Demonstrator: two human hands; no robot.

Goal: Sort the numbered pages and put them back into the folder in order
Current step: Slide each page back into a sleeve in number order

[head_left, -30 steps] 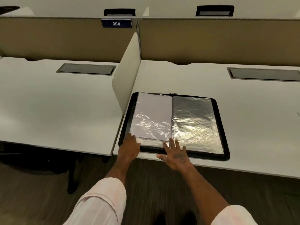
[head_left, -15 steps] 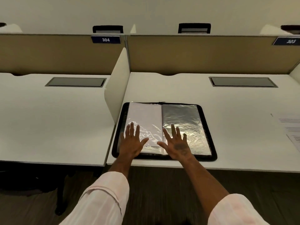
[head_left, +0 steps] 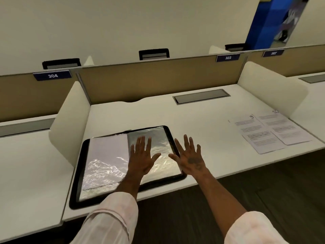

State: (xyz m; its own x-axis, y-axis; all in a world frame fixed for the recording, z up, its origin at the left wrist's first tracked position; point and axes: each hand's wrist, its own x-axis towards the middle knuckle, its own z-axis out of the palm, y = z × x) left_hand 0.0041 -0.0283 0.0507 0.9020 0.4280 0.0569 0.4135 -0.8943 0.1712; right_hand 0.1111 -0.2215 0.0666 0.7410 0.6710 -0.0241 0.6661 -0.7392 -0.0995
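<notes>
A black folder lies open on the white desk, with shiny plastic sleeves on both sides. The left sleeve has a white sheet in it; the right sleeve looks dark. My left hand is spread flat over the right sleeve, holding nothing. My right hand is spread with fingers apart over the folder's right edge and the desk, also holding nothing. Two printed pages lie at the desk's right: page 9 and page 10.
White side dividers bound the desk on the left and right. A tan back panel carries labels 304 and 303. A grey cable hatch sits at the back. The desk's front edge is just below the folder.
The view has swung to the right, bringing the printed pages into sight. Both hands have shifted rightward across the folder, the right one now past its right edge.
</notes>
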